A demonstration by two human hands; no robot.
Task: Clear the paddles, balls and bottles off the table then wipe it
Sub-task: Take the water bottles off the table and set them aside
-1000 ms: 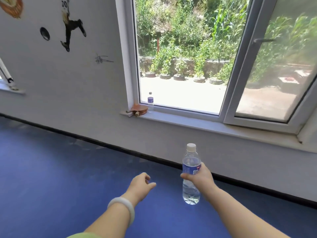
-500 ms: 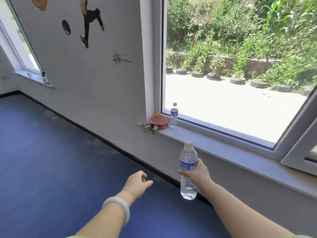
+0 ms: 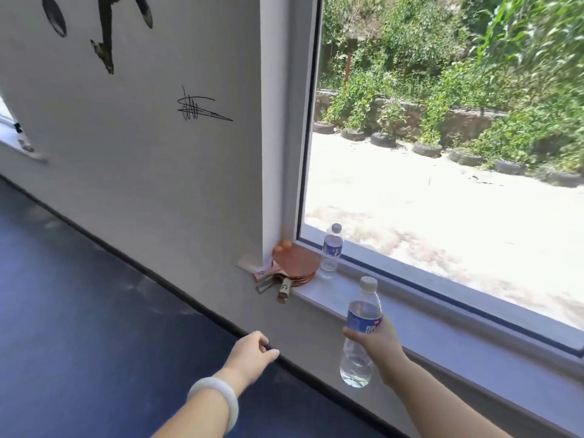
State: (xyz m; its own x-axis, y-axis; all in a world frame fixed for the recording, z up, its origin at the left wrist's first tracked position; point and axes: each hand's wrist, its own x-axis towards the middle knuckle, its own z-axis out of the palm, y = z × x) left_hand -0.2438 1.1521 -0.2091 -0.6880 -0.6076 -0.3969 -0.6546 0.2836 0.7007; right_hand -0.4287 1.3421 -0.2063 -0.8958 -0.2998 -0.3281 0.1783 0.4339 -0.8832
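Two bottles in shot. The held bottle (image 3: 362, 312) is upright, low and right of centre, with the right hand (image 3: 379, 346) wrapped round its blue label, fingers curled about the middle and clear water showing below the grip. It hangs in the air just in front of the windowsill (image 3: 410, 324), apart from it. The second bottle (image 3: 331, 252) stands on the sill by the glass, mid-frame, just beside a stack of paddles (image 3: 295, 262) whose handles poke over the sill's edge. A pair of orange balls (image 3: 283, 245) sits tucked in the corner behind the paddles. Lower centre, the left hand (image 3: 249, 349) floats over the blue floor (image 3: 94, 327), fingers loosely curled, holding nothing, with a pale bracelet (image 3: 218, 403) on the wrist.
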